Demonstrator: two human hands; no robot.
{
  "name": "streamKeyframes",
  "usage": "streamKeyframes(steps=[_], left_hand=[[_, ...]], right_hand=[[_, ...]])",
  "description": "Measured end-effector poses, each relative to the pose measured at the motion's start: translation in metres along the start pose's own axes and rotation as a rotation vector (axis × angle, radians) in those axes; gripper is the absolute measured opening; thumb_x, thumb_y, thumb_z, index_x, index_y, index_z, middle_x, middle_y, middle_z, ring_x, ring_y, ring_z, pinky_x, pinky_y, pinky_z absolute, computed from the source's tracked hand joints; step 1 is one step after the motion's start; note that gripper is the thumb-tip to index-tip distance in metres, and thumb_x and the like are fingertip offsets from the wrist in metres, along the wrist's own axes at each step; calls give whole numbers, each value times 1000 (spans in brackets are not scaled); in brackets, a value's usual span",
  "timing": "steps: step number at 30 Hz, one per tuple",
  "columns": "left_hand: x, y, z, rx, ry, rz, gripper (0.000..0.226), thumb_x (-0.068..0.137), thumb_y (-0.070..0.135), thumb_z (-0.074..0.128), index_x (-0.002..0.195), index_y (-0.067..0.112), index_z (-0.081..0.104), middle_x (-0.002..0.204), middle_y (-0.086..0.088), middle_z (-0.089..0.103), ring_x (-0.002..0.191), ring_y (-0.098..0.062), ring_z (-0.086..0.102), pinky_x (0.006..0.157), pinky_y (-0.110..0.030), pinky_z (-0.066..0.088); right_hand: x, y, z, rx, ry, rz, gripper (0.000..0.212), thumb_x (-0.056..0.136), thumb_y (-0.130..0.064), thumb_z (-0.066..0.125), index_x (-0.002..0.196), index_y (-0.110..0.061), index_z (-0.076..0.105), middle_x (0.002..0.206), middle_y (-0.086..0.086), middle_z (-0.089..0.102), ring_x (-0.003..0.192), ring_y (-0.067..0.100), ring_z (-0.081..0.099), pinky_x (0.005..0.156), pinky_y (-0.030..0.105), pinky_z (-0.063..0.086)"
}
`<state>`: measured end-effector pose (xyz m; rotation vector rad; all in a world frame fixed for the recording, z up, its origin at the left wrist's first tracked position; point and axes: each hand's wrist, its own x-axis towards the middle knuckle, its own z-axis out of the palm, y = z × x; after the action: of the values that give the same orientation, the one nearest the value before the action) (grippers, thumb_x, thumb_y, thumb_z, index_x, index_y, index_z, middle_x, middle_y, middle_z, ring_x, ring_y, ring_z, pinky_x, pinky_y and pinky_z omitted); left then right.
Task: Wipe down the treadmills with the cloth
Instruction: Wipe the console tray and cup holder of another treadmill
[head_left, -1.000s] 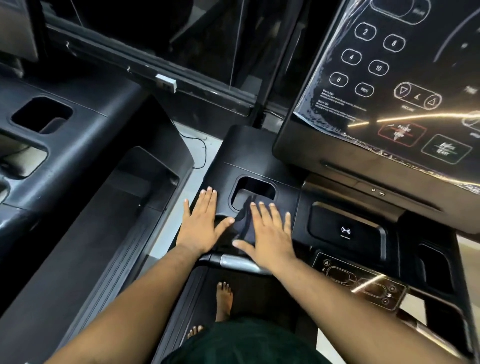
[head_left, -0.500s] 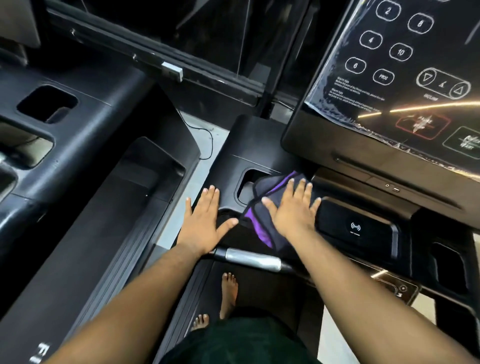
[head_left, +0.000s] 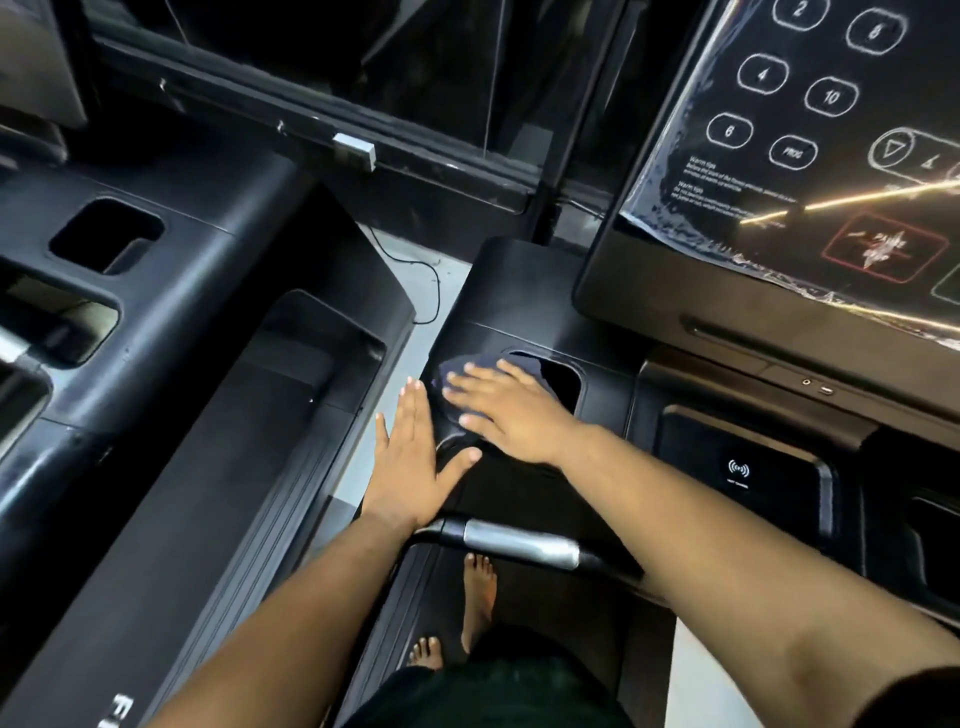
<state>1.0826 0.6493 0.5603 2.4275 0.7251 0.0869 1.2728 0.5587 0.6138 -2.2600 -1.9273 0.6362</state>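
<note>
From the head camera, the right hand (head_left: 511, 410) lies flat, palm down, fingers spread and stretched toward the left, pressing a dark cloth (head_left: 524, 370) against the black plastic console (head_left: 524, 291) of the treadmill. Only a soft, rumpled rim of the cloth shows, past the fingertips and along the far side of the hand; the rest is hidden under the palm. Just beyond the knuckles, the cloth droops over the near-left edge of a rounded rectangular cup pocket (head_left: 563, 382) sunk in the console, so part of that pocket is covered.

The left hand (head_left: 415, 457) rests open and flat, holding nothing, just to the left of the right hand, fingers together and pointing away, thumb stretched out toward the right wrist. Its fingertips almost meet the right hand's fingertips; whether they touch is hard to tell because both are blurred.

Below both wrists runs a smooth, silver metal grip on a black handlebar (head_left: 519, 540). Right of the right forearm sits a matte, shallow tray with a small white wireless mark (head_left: 737, 467). Above it rises a glossy screen (head_left: 779, 182) under wrinkled plastic film, with white outlined buttons; its right side is cut off. Left of the left hand stands a second treadmill (head_left: 208, 322), matte black, partly cropped. Bare feet (head_left: 478, 597) show on the belt below.
</note>
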Motion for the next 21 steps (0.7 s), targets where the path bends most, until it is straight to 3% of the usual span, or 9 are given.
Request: streamKeyframes(steps=[3, 5, 8, 12, 15, 17, 19, 21], left_hand=[[4, 2, -2, -35, 34, -18, 107, 88, 88, 16, 156, 16, -24, 170, -4, -18, 158, -16, -16, 127, -54, -5], [6, 3, -4, -19, 31, -26, 109, 88, 87, 19, 158, 13, -19, 171, -5, -13, 158, -16, -13, 127, -55, -5], [10, 6, -4, -10, 44, -43, 108, 91, 84, 25, 160, 11, -14, 172, -6, -8, 159, -16, -10, 127, -54, -5], [-5, -3, -1, 16, 54, -76, 106, 91, 84, 19, 162, 9, -8, 170, -6, -12, 158, -16, -9, 128, -53, -3], [-21, -4, 0, 58, 0, -24, 110, 88, 88, 10, 162, 9, -6, 168, -1, -17, 158, -16, -10, 128, -52, -2], [-23, -1, -2, 84, -13, 9, 109, 88, 88, 10, 162, 11, -7, 168, -1, -17, 158, -16, -11, 128, -50, -3], [-24, -2, -6, 96, -6, 7, 109, 89, 87, 14, 163, 10, -6, 169, -2, -15, 158, -16, -10, 128, -49, -4], [-24, -2, -9, 98, -3, -16, 108, 90, 85, 16, 163, 9, -5, 167, -1, -16, 158, -15, -9, 128, -48, -5]], right_hand=[[-2, 21, -20, -158, -63, -62, 62, 105, -59, 36, 161, -34, 28, 170, -11, 19, 158, 11, 8, 126, 52, 0], [13, 29, -29, -265, -57, 89, 75, 100, -71, 28, 164, -35, 12, 172, -10, 4, 159, 14, -3, 124, 59, -6], [35, 20, -26, -215, 13, 260, 72, 101, -70, 26, 163, -36, 14, 173, -9, 6, 159, 17, -3, 126, 58, -1], [22, 0, -2, -118, -43, -6, 57, 105, -58, 37, 159, -38, 33, 169, -15, 23, 158, 14, 12, 124, 53, 9], [-4, 8, -3, -137, -87, -176, 54, 104, -59, 42, 154, -39, 42, 165, -15, 33, 155, 13, 22, 118, 52, 23], [-2, 14, -14, -187, -88, -111, 62, 101, -66, 40, 158, -41, 33, 168, -14, 24, 157, 13, 17, 117, 51, 25], [9, 0, -16, -208, -70, 82, 67, 101, -67, 37, 161, -41, 21, 171, -14, 12, 158, 15, 7, 122, 56, 20], [15, -21, -8, -236, -29, 163, 63, 104, -61, 36, 162, -39, 21, 172, -12, 11, 158, 16, 8, 118, 57, 25]])
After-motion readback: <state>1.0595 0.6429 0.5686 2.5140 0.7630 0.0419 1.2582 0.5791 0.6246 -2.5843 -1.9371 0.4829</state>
